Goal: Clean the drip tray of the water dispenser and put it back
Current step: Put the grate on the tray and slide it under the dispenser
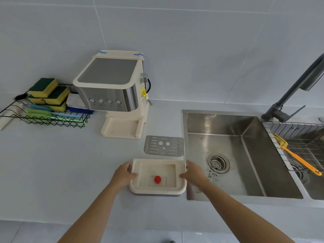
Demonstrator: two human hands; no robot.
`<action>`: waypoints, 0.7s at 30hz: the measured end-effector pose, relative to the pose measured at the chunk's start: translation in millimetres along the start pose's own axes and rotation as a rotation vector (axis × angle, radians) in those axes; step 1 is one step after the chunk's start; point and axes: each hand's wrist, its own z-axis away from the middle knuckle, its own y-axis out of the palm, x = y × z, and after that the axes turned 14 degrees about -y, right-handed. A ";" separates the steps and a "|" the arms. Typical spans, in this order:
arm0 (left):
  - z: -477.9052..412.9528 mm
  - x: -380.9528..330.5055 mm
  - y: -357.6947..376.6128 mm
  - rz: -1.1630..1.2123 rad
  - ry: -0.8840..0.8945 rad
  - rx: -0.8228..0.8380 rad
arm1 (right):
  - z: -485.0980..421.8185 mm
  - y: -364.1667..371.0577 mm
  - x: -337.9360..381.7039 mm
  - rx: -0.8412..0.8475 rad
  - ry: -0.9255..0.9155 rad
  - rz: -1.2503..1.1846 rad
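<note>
The drip tray (157,176) is out of the water dispenser (114,90) and sits on the bench (70,163), right beside the sink (236,155). Its metal grate (164,145) lies apart, just behind it. Left hand (122,176) and right hand (193,174) clasp the tray's short ends. It lies open side up, long axis left to right. Washing looks not yet begun, I'd say; refitting into the empty base (121,128) remains.

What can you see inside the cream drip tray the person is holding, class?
Inside the drip tray, held by the left hand and right hand, sits a small red float. Whether water remains cannot be told. The metal grate lies apart.
</note>
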 end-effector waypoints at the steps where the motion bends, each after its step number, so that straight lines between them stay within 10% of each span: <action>1: -0.9 -5.9 -3.8 -0.021 -0.001 -0.006 | -3.3 -5.3 3.5 -0.006 -0.026 0.018; 21: -65.3 -131.9 3.2 -0.761 0.358 -0.005 | -120.7 -44.4 9.7 0.197 -0.262 0.543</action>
